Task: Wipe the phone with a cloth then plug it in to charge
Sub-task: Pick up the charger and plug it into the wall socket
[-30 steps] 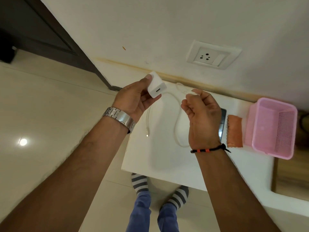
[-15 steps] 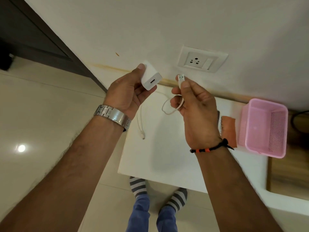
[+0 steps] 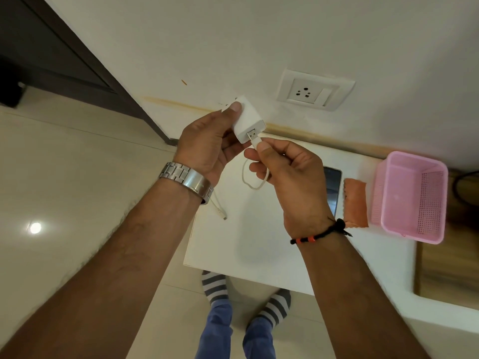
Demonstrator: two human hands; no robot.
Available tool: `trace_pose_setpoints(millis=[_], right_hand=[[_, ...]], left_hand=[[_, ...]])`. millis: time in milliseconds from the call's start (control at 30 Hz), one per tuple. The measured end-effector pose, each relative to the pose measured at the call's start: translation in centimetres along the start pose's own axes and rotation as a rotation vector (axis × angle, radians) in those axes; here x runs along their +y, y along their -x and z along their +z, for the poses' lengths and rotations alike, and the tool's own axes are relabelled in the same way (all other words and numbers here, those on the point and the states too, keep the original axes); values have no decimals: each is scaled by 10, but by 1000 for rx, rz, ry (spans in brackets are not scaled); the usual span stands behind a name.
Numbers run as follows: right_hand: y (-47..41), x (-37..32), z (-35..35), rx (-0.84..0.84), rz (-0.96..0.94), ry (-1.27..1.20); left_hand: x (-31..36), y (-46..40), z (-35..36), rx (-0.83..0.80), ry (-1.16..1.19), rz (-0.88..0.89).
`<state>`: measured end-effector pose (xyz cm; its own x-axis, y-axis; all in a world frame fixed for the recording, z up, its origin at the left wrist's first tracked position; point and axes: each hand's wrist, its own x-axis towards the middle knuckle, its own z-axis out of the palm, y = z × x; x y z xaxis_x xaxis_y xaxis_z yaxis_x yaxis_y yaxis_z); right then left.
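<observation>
Your left hand (image 3: 207, 146) gripped the white charger (image 3: 247, 123) while your right hand (image 3: 287, 172) pinched the cable plug (image 3: 254, 136) at its port, above the table (image 3: 259, 242).

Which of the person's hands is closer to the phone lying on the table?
Right. The right hand hovers just beside the phone, partly covering it, holding the cable plug. The left hand is farther off, holding the white charger.

You've got a white charger (image 3: 248, 123) and white cable (image 3: 255, 183), an orange cloth (image 3: 355, 202), a pink basket (image 3: 410, 200), and grey-and-white striped socks (image 3: 215, 286) over cream tile.
</observation>
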<state>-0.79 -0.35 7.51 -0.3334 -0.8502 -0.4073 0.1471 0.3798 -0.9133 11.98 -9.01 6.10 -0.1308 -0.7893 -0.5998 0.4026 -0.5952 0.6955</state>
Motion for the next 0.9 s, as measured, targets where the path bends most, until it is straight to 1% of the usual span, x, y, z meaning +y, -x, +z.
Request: trace_pose_setpoints(millis=[200,333,500,633,767,900], right_hand=[[1,0,-3,39,5,7],[1,-1,0,69,-1,30],[-1,-3,5,94,44,-8],[-1,-3,9,97,52,-20],[-3,3,10,137,56,2],[0,7,7,77,119,-70]], left_hand=[[-1,3,0,-8,-40,27],[-1,4,1,1,-55,75],[-3,4,3,19,-109,128],[-3,5,-2,18,-134,140],[-12,6,-2,10,-176,125],[-8,2,-2,-33,-219,127]])
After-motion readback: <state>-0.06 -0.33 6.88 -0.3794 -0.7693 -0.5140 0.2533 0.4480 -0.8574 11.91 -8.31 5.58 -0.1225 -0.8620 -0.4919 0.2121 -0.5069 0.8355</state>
